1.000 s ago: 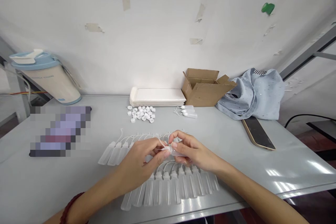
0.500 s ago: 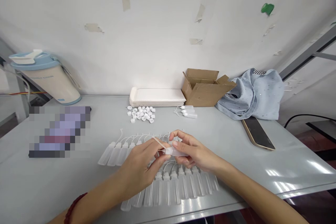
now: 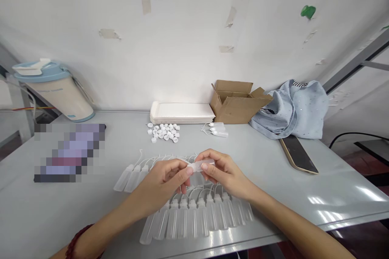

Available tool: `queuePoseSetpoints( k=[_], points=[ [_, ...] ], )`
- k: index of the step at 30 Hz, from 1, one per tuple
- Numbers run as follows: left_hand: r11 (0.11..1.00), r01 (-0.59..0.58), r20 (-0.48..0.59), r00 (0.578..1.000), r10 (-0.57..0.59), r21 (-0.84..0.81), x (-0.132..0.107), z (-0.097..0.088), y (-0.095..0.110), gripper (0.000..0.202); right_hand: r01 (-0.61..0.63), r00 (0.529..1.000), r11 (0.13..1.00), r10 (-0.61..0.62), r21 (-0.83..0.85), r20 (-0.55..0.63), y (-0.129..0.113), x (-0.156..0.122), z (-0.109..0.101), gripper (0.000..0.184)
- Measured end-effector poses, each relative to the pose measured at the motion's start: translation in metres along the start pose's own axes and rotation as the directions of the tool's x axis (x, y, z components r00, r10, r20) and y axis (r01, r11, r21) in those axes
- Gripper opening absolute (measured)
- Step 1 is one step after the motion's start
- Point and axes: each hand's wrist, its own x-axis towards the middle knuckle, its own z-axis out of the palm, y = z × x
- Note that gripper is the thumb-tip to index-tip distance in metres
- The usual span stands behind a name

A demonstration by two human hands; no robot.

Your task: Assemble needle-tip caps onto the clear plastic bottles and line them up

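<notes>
Between my two hands lies a small translucent plastic bottle (image 3: 201,165), held sideways above the table. My right hand (image 3: 223,172) is closed on its body, thumb in front and fingers behind. With thumb and forefinger my left hand (image 3: 170,178) pinches the white neck end of the same bottle; its tip is hidden by the fingers. Below the hands a front row of translucent bottles (image 3: 193,220) with thin white tubes lies side by side. Behind it runs a second row of bottles (image 3: 131,178), partly covered by my hands.
Loose white caps (image 3: 164,131) are piled behind the rows. Three small bottles (image 3: 219,133) lie near an open cardboard box (image 3: 240,107) and a stack of white trays (image 3: 182,110). Around them are a tumbler (image 3: 60,93), a blue cloth bag (image 3: 306,109), a phone (image 3: 299,156) and a pixelated object (image 3: 71,151).
My hands have lifted the bottle slightly. My left fingers have shifted onto its neck end, and the thin tube that stuck up there no longer shows.
</notes>
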Motion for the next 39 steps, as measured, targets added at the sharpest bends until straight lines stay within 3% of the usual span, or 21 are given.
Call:
queuePoseSetpoints(
  k=[4, 6, 8, 10, 12, 14, 17, 19, 21, 24, 28, 31, 34, 39],
  points=[
    [0.996, -0.031, 0.026, 0.999, 0.028, 0.089, -0.002, 0.002, -0.001, 0.034, 0.001, 1.0, 0.999, -0.001, -0.032, 0.003, 0.0, 0.0, 0.0, 0.027],
    [0.956, -0.156, -0.022, 0.986, 0.166, 0.247, -0.003, 0.004, -0.004, 0.036, -0.011, 1.0, 1.0, 0.011, 0.001, 0.011, -0.002, 0.0, 0.0, 0.027],
    [0.827, -0.333, -0.046, 0.918, 0.394, 0.453, -0.003, 0.007, -0.01, 0.035, -0.023, 0.999, 0.999, 0.022, 0.046, 0.024, -0.004, -0.001, 0.0, 0.028],
    [0.648, -0.454, -0.019, 0.811, 0.585, 0.611, -0.002, 0.01, -0.017, 0.027, -0.041, 0.999, 0.995, 0.038, 0.087, 0.034, -0.006, 0.0, 0.0, 0.03],
    [0.554, -0.487, 0.001, 0.752, 0.659, 0.676, -0.002, 0.011, -0.022, 0.018, -0.055, 0.998, 0.992, 0.051, 0.115, 0.036, -0.006, 0.0, 0.0, 0.031],
    [0.599, -0.466, -0.023, 0.777, 0.629, 0.651, -0.002, 0.011, -0.021, 0.017, -0.055, 0.998, 0.991, 0.051, 0.12, 0.039, -0.006, 0.0, 0.0, 0.031],
    [0.815, -0.33, -0.05, 0.915, 0.399, 0.477, -0.003, 0.009, -0.012, 0.027, -0.025, 0.998, 0.996, 0.021, 0.082, 0.051, -0.005, -0.001, 0.0, 0.028],
    [0.914, -0.204, 0.005, 0.976, 0.216, 0.35, -0.005, 0.007, -0.005, 0.038, -0.005, 0.998, 0.999, 0.002, 0.042, 0.066, -0.004, -0.003, 0.0, 0.026],
    [0.959, -0.113, 0.082, 0.992, 0.095, 0.259, -0.006, 0.005, 0.0, 0.046, 0.003, 0.996, 1.0, -0.004, 0.012, 0.084, -0.004, -0.005, -0.001, 0.024],
    [0.974, -0.063, 0.127, 0.991, 0.036, 0.216, -0.007, 0.005, 0.002, 0.046, 0.005, 0.996, 1.0, -0.005, -0.003, 0.092, -0.004, -0.005, -0.002, 0.024],
    [0.926, -0.164, 0.058, 0.986, 0.153, 0.339, -0.006, 0.007, 0.001, 0.043, -0.009, 0.997, 1.0, 0.007, 0.016, 0.079, -0.005, -0.003, 0.0, 0.024],
    [0.822, -0.33, 0.034, 0.934, 0.355, 0.465, -0.004, 0.01, -0.003, 0.041, -0.064, 0.996, 0.996, 0.061, 0.056, 0.067, -0.005, -0.002, 0.002, 0.027],
    [0.667, -0.447, 0.022, 0.84, 0.542, 0.596, -0.002, 0.011, -0.012, 0.036, -0.114, 0.993, 0.989, 0.109, 0.093, 0.05, -0.004, -0.002, 0.004, 0.03],
    [0.345, -0.465, 0.087, 0.688, 0.72, 0.816, -0.002, 0.012, -0.025, 0.02, -0.184, 0.983, 0.973, 0.18, 0.139, 0.042, -0.002, 0.0, 0.006, 0.034]
  ],
)
